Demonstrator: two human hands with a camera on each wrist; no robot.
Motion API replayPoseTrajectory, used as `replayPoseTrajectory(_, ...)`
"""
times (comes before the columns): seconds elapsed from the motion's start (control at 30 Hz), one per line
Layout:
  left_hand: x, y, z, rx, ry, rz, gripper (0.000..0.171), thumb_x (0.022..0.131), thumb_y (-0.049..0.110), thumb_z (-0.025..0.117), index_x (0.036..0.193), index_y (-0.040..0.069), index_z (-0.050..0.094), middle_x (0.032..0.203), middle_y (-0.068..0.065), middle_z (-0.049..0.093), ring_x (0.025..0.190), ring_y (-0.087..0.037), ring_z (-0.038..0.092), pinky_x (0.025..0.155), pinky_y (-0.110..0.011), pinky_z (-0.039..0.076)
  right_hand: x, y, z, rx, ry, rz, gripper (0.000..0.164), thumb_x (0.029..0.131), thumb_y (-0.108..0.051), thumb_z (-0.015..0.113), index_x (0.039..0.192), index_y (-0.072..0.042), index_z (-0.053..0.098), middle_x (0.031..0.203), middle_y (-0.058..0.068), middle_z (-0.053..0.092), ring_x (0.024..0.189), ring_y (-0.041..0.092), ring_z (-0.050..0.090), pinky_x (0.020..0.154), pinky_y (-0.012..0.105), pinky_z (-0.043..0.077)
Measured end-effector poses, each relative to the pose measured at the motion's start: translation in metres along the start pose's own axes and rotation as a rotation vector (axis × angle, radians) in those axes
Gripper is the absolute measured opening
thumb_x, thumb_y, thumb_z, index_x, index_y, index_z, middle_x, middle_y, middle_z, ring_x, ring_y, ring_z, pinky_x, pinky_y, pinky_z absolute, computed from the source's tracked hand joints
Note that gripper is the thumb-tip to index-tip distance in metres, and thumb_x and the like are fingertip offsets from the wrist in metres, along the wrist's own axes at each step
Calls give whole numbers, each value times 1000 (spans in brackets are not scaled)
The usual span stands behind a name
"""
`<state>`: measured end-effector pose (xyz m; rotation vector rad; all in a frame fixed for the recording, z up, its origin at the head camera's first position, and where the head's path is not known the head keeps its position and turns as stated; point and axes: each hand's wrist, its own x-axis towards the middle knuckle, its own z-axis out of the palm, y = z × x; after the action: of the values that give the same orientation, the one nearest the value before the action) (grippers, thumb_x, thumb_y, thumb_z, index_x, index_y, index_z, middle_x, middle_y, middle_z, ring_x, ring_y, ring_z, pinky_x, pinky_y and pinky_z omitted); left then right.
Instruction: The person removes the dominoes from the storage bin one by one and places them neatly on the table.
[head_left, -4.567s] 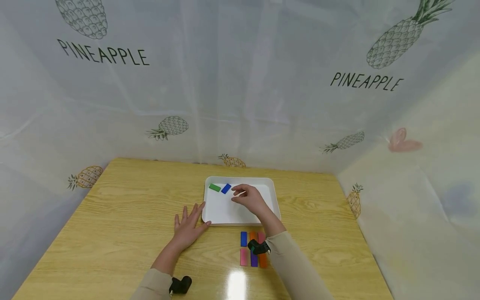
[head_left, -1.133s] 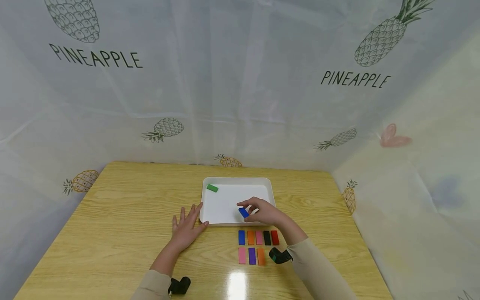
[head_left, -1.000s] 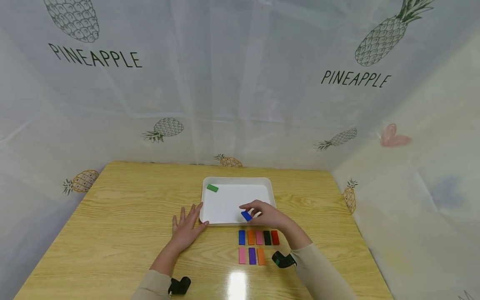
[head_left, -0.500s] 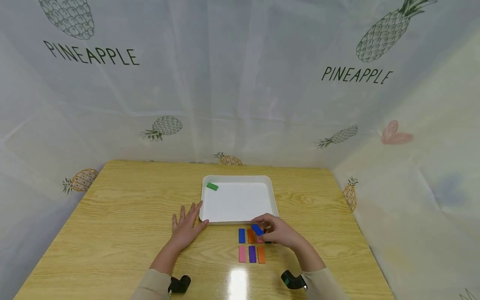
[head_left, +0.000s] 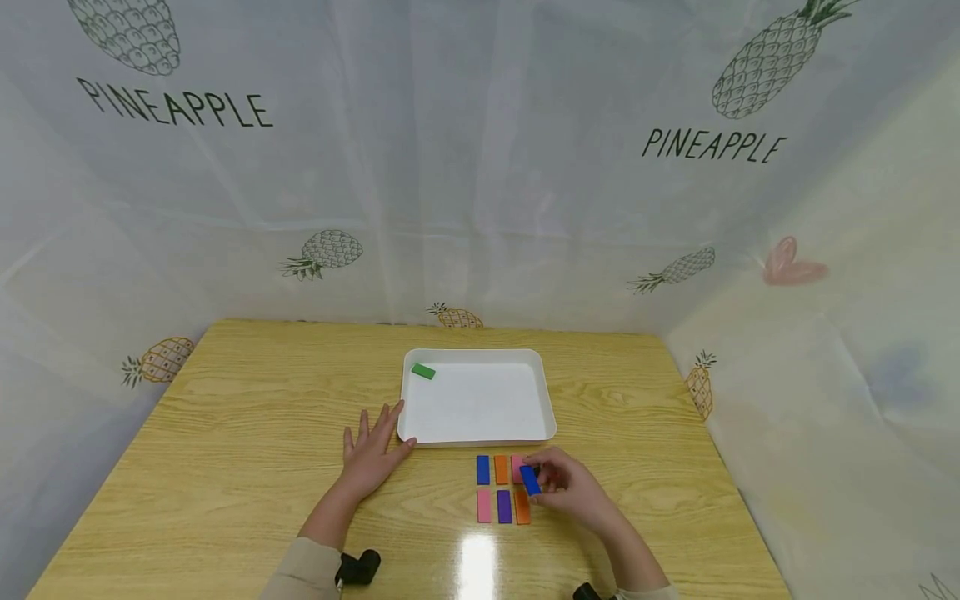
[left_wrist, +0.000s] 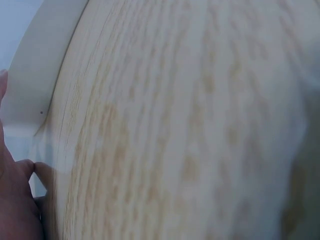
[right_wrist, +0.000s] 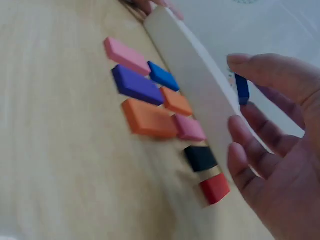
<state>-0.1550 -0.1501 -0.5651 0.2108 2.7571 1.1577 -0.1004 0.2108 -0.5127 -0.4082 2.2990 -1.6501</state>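
Observation:
My right hand [head_left: 576, 500] pinches a flat blue block [head_left: 530, 480] between thumb and fingertips, held above the right end of the block rows. In the right wrist view the pinched blue block [right_wrist: 242, 89] shows edge-on, the other fingers loosely bent. Fingers spread, my left hand [head_left: 367, 462] lies at the front left corner of the white tray [head_left: 476, 442], fingertips at its rim. Inside the tray's back left corner sits a green block [head_left: 423, 371]. A black block [right_wrist: 201, 158] and a red block [right_wrist: 215, 188] are mostly hidden behind the right hand in the head view.
Before the tray on the wooden table [head_left: 262, 400], a back row starts with blue [head_left: 483, 470], orange [head_left: 501, 470] and pink [head_left: 517, 468] blocks. The front row has pink [head_left: 483, 506], purple [head_left: 505, 507] and orange [head_left: 522, 507] ones. A pineapple-print curtain [head_left: 450, 167] hangs behind.
The right hand has taken the blue block from beside the green one and carried it out over the tray's front rim, toward the person and rightward. The left hand stays at the corner.

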Motion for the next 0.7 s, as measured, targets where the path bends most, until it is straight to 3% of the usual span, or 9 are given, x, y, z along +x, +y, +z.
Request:
replayPoseTrajectory(0.37, 0, -1, 0, -5, 8, 8, 78, 96, 54, 53, 158, 26, 16, 161, -17, 11, 144, -42, -15, 105, -62, -19, -20, 16, 16, -123, 284, 71, 38, 69, -4, 87, 101, -12, 68, 97, 6, 57, 82, 22, 54, 69, 28, 48)
replayPoseTrajectory(0.6, 0, -1, 0, 0, 13, 3, 78, 95, 54, 55, 158, 26, 17, 161, -17, 12, 144, -42, -13, 106, -62, -18, -28, 23, 22, -154, 354, 129, 33, 69, -7, 88, 96, -15, 71, 102, -1, 61, 84, 17, 52, 70, 25, 46)
replayPoseTrajectory(0.7, 0, -1, -1, 5, 7, -5, 78, 96, 53, 54, 158, 27, 16, 161, -16, 11, 145, -40, -14, 106, -61, -19, -30, 25, 25, -205, 354, 122, 31, 68, -9, 89, 93, -18, 71, 107, -5, 63, 92, 17, 54, 76, 25, 47)
